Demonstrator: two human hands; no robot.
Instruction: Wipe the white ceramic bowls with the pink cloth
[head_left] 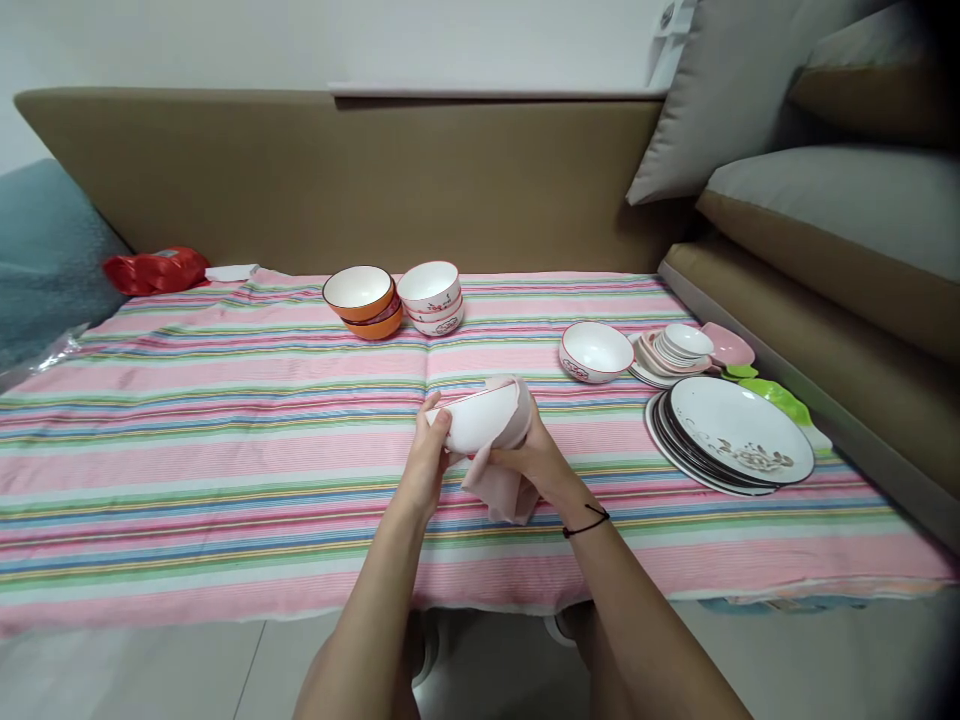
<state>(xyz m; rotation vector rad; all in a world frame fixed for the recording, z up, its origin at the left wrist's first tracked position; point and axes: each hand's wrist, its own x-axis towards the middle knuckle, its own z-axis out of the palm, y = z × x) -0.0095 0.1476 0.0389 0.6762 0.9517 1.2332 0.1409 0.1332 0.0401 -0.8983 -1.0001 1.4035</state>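
My left hand [429,455] grips the left side of a white bowl [480,418] with a thin red rim, held above the striped cloth. My right hand [536,455] presses a pale pink cloth [504,490] against the bowl's right side and underside; the cloth wraps over the rim and hangs below. A black band circles my right wrist. The bowl's inside is turned away from me.
A striped sheet [225,420] covers the surface. At the back stand stacked orange bowls [363,300] and stacked white bowls [431,296]. To the right lie a white bowl [596,351], small dishes [679,350], large stacked plates [739,440], a green dish [780,398]. A red bag [154,269] is far left.
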